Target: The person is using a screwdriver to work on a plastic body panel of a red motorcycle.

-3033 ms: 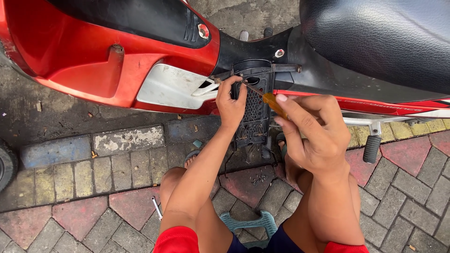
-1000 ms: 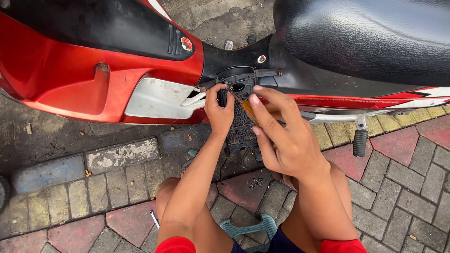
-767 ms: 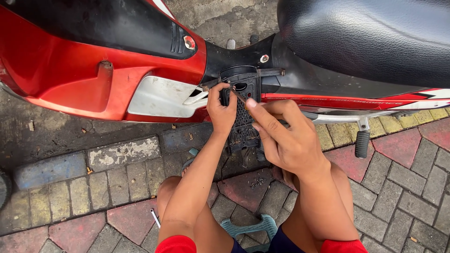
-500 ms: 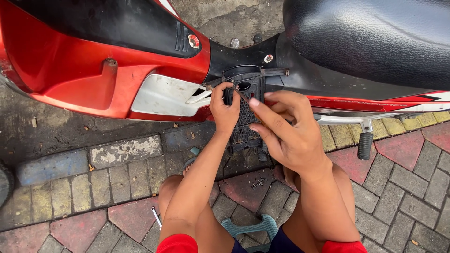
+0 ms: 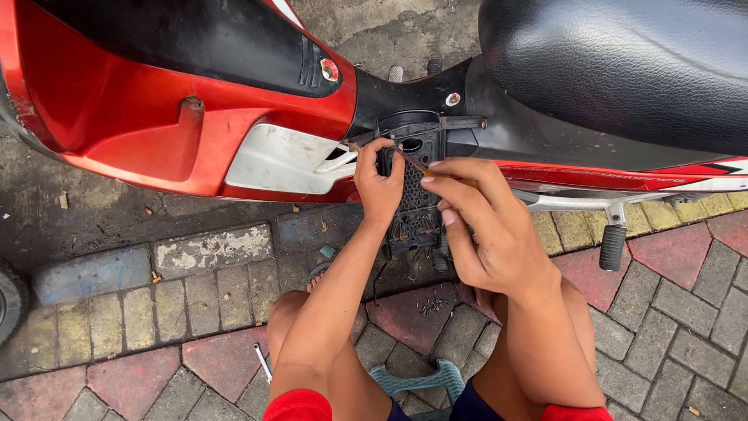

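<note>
My left hand [image 5: 380,183] grips the left edge of a black meshed plastic housing [image 5: 413,195] set under the middle of a red and black motorbike [image 5: 156,117]. In my right hand [image 5: 487,226] is a screwdriver [image 5: 411,160] with an orange handle. Its thin shaft points up and left, with the tip at the top of the housing, close to my left thumb. Most of the handle is hidden inside my fingers.
The black seat [image 5: 623,62] fills the top right. A black footpeg [image 5: 612,245] hangs at the right. I squat on a teal stool [image 5: 421,380] over red and grey paving bricks [image 5: 670,304]. A small metal tool [image 5: 262,362] lies by my left knee. A tyre [image 5: 8,300] shows at the far left.
The view has shifted slightly, so the bike sits a little further right in frame. My right hand with the screwdriver has edged closer to the top of the housing; my left hand keeps its hold.
</note>
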